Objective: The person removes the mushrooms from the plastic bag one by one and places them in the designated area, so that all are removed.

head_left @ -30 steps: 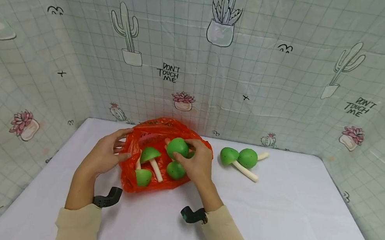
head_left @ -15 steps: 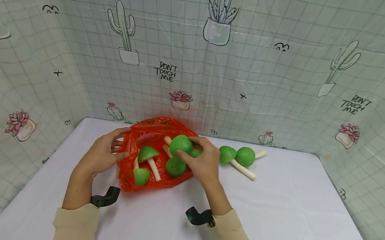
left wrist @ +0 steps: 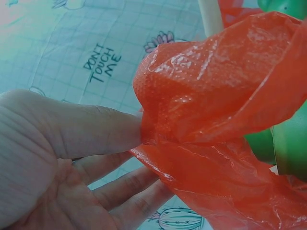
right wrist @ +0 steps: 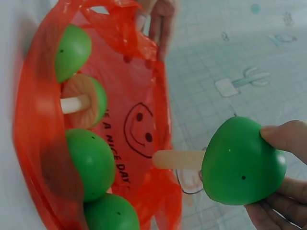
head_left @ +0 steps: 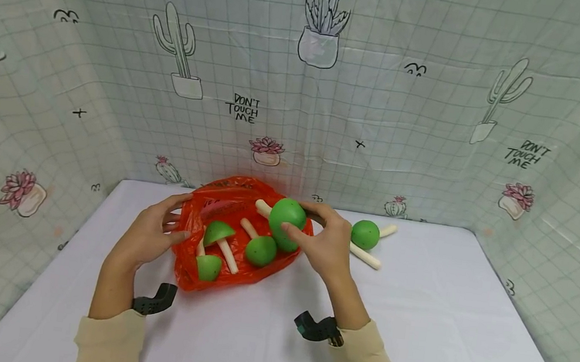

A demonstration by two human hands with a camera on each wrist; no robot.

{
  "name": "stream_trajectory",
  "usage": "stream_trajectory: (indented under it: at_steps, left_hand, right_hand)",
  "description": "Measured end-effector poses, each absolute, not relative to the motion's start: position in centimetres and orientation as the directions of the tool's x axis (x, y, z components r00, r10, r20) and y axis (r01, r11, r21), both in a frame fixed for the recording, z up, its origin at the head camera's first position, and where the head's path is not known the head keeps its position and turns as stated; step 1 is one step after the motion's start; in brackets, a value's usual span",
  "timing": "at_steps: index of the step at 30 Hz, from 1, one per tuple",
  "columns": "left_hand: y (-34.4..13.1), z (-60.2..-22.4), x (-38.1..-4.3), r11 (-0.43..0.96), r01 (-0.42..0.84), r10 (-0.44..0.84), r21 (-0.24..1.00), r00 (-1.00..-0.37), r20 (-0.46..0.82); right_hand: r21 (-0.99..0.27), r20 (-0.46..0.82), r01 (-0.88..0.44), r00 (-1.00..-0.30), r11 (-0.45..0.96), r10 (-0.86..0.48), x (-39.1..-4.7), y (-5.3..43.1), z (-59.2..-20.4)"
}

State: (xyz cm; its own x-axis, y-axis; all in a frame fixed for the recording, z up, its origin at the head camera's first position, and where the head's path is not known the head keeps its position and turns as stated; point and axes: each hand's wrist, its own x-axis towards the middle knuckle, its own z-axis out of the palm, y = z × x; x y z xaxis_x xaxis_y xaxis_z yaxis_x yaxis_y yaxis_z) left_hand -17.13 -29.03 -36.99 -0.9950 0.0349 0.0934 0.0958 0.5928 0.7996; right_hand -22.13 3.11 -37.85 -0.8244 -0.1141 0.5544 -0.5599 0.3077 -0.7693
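A red plastic bag (head_left: 238,186) lies with its mouth spread toward me. Between thumb and fingers, my left hand (head_left: 149,234) pinches the bag's left edge; the left wrist view shows the thumb on the film (left wrist: 192,91). My right hand (head_left: 331,244) grips a green-capped toy mushroom (head_left: 288,211) by its cap, at the bag's right side. In the right wrist view its pale stem (right wrist: 180,159) points toward the bag. Several similar mushrooms lie inside, among them one with a tilted cap (head_left: 218,231) and one lying cap forward (head_left: 261,251).
On the white table (head_left: 447,304), right of the bag, lies a green mushroom (head_left: 365,235). Beside it a pale stem (head_left: 365,256) shows, its cap hidden behind my right hand. A patterned cloth wall (head_left: 361,106) rises behind the table.
My right hand has moved right and up with the mushroom, away from the others in the bag. My left hand stays at the bag's left edge.
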Motion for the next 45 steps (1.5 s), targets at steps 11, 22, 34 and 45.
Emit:
stream_trajectory:
  at_steps: [11, 22, 34, 45]
  left_hand:
    - [-29.1, -36.9, -16.9, 0.603, 0.081, 0.030, 0.793, -0.996, 0.079]
    - [-29.2, -37.0, -16.8, 0.600, 0.090, 0.036, 0.795, -0.996, 0.086]
    - [-29.1, -36.9, -16.8, 0.599, 0.104, 0.045, 0.794, -0.994, 0.096]
    - [-29.1, -37.0, -17.0, 0.594, 0.106, 0.051, 0.798, -0.994, 0.095]
  right_hand:
    - [-0.776, 0.563, -0.564, -0.821, 0.283, -0.092, -21.7, 4.8, -37.2]
    - [-0.773, 0.581, -0.561, -0.814, 0.297, -0.027, -21.8, 6.7, -37.3]
    - [-0.780, 0.593, -0.556, -0.804, 0.285, 0.054, -21.5, 9.4, -36.4]
    - [-0.780, 0.607, -0.543, -0.778, 0.311, 0.162, -21.9, 12.4, -36.5]
